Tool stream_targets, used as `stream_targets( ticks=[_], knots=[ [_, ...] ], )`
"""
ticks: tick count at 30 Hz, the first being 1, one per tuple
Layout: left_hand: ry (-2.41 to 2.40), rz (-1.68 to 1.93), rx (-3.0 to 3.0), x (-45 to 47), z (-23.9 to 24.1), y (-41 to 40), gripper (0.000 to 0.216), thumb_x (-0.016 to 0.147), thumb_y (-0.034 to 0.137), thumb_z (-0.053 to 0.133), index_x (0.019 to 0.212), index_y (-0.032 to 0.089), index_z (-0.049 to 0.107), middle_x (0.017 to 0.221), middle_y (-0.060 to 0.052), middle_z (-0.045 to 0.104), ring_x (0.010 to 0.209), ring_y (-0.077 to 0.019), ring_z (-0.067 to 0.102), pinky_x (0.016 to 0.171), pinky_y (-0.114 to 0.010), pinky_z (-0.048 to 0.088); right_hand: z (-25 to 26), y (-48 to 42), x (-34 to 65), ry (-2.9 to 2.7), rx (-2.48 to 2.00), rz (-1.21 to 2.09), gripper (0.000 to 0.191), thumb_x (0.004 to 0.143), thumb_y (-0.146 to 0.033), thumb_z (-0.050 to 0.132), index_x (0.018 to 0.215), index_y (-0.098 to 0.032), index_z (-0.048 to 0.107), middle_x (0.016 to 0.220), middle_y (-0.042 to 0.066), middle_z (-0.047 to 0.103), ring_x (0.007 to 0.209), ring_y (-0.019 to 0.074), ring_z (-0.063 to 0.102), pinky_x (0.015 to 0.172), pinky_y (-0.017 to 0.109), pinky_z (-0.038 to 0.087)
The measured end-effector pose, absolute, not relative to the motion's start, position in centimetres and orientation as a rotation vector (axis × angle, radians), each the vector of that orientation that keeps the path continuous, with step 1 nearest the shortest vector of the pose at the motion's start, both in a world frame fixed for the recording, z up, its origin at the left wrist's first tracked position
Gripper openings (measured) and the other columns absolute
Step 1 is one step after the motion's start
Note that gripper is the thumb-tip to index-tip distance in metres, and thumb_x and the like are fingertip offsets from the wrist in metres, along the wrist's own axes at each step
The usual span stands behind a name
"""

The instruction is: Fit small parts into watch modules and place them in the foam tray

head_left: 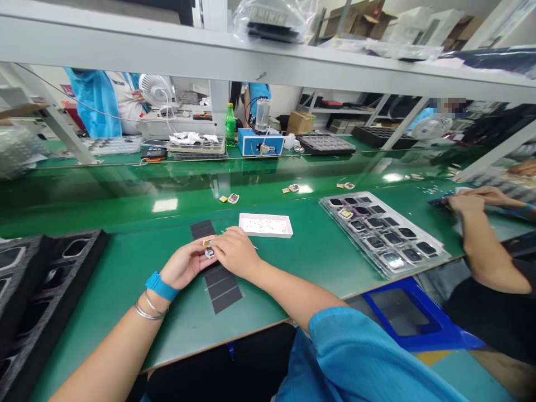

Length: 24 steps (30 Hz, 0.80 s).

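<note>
**Small unit cradled in the left hand, worked at by the right**

A small white-and-yellow unit [209,252] is held just above the left-middle part of the green counter [288,290], in from its near edge. The left hand [186,263] grasps it between thumb and fingers. The right hand [235,251] bends over it with its fingertips at the unit; whether they pinch a part of it cannot be told, as the knuckles hide the contact.

Good handling here would seem to ask for a light, steady left-hand hold by the unit's sides, small right-finger movements, and both wrists low, so that little could fall far.

The left forearm comes in from the lower left, palm turned up and inward, with a blue wristband [161,286] at the wrist. The right forearm slants in from the lower right, palm down, its hand meeting the left one.

Beneath the hands, a strip of dark panels [226,298] runs toward the counter's near edge. A shallow white box [272,235] with tiny pieces in it lies just beyond the right hand. Farther out, a black foam tray [86,279] fills the counter's left end, and a clear tray [368,252] of square modules reaches the near edge on the right, near a co-worker's hands [467,204].
</note>
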<state>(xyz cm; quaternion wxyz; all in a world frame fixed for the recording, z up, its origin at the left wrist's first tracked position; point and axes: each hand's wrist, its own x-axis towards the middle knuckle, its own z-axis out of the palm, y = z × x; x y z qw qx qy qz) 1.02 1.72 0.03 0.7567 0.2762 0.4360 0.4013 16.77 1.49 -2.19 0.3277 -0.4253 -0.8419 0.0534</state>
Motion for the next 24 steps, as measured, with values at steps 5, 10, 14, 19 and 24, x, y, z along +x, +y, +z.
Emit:
stream_targets(
  ticks=[5,10,14,19,24],
  knots=[
    [0.957,0.933,0.567,0.8,-0.1,1.8,0.022,0.082,0.004,0.055,0.097,0.009,0.07,0.099,-0.012,0.071,0.081,-0.0163,0.069,0.074,-0.025,0.061,-2.2,1.7,16.8,-2.285,-1.077,0.196,0.017,0.094,-0.019,0.054,0.091,-0.021,0.071,0.109,0.006,0.071,0.097,0.0216,0.059,0.103,0.047,0.037],
    [0.897,0.952,0.769,0.5,-0.6,1.8,0.039,0.071,0.007,0.076,0.109,0.012,0.068,0.107,-0.011,0.07,0.089,-0.0173,0.069,0.08,-0.026,0.06,-2.7,2.5,17.2,-1.891,-1.075,0.657,0.015,0.082,-0.018,0.069,0.097,-0.019,0.066,0.114,0.007,0.064,0.108,0.0193,0.057,0.098,0.039,0.047],
    [0.868,0.936,0.895,0.5,-0.6,1.5,0.055,0.061,0.024,0.089,0.111,0.014,0.068,0.108,-0.013,0.071,0.095,-0.0223,0.069,0.078,-0.026,0.06,-3.2,3.1,17.3,-1.631,-0.96,1.305,0.052,0.077,-0.016,0.07,0.125,-0.021,0.051,0.117,0.008,0.061,0.101,0.0157,0.063,0.085,0.031,0.055],
    [0.887,0.975,0.968,0.4,-0.6,1.3,0.057,0.052,0.031,0.094,0.102,0.014,0.07,0.097,-0.012,0.073,0.092,-0.0251,0.07,0.073,-0.026,0.059,-2.9,2.4,17.0,-1.656,-0.902,1.298,0.048,0.08,-0.012,0.06,0.127,-0.022,0.053,0.1,0.004,0.066,0.088,0.0134,0.065,0.081,0.028,0.056],
    [0.859,1.0,1.021,0.5,-0.5,1.4,0.056,0.054,0.032,0.093,0.103,0.014,0.07,0.097,-0.012,0.073,0.088,-0.0228,0.07,0.075,-0.026,0.059,-3.0,1.6,16.6,-1.642,-0.94,1.198,0.047,0.082,-0.016,0.06,0.128,-0.023,0.054,0.108,0.006,0.067,0.092,0.0153,0.066,0.082,0.029,0.057]
  ],
)
